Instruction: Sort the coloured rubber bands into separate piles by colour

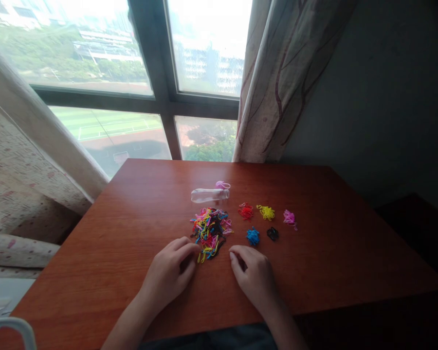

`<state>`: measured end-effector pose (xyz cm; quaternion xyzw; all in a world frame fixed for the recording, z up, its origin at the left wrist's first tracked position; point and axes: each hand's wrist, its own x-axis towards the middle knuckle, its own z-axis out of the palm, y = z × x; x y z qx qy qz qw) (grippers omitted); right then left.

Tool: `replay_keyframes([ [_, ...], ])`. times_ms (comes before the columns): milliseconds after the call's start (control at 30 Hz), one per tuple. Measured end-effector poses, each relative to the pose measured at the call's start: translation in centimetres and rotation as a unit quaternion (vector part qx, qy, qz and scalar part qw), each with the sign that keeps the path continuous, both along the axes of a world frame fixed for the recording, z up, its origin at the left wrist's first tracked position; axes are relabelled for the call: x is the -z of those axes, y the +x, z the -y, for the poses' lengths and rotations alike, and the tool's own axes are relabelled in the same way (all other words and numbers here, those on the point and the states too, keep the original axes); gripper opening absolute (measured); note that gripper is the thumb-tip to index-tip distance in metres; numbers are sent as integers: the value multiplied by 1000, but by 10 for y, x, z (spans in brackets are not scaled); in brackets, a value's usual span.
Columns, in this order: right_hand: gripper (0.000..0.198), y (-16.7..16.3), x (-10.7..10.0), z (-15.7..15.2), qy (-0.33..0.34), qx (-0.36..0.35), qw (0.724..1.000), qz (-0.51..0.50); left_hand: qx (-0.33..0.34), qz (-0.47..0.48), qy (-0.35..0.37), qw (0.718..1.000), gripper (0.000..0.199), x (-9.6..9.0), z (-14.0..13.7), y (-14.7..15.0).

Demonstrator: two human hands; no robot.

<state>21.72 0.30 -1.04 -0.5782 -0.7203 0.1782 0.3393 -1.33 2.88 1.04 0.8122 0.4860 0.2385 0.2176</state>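
A mixed pile of small coloured loops (pixel 209 226), pink, yellow, red, blue and black, lies on the brown table in front of me. At its lower left edge is my left hand (pixel 172 266), its fingers curved and reaching the loops, the thumb held a little apart. My right hand (pixel 253 270) rests just right of the pile, fingers curled and thumb against the index finger; whether a loop is between them is hidden. Sorted heaps lie beyond it: red loops (pixel 246 211), yellow loops (pixel 266 212), pink loops (pixel 289 218), blue loops (pixel 253 236) and black loops (pixel 272 234).
Behind the mixed pile a clear plastic bottle (pixel 209 195) lies on its side, with a pink looped piece (pixel 222 185) beside its neck. The table (pixel 113 243) reaches to a window (pixel 164 104), with a curtain (pixel 270 82) on each side. A white curved bar (pixel 14 325) shows at lower left.
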Motion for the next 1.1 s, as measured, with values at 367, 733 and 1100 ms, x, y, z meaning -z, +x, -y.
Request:
replay_keyframes([
  [367, 19, 0, 0, 1, 4, 4, 1000, -4, -9, 12, -3, 1000, 17, 0, 1, 0],
  [733, 18, 0, 2, -1, 3, 2, 1000, -11, 13, -45, 34, 998, 16, 4, 3, 0],
  [1100, 18, 0, 1, 1, 5, 1, 1000, -13, -7, 6, 62, 998, 19, 9, 3, -2],
])
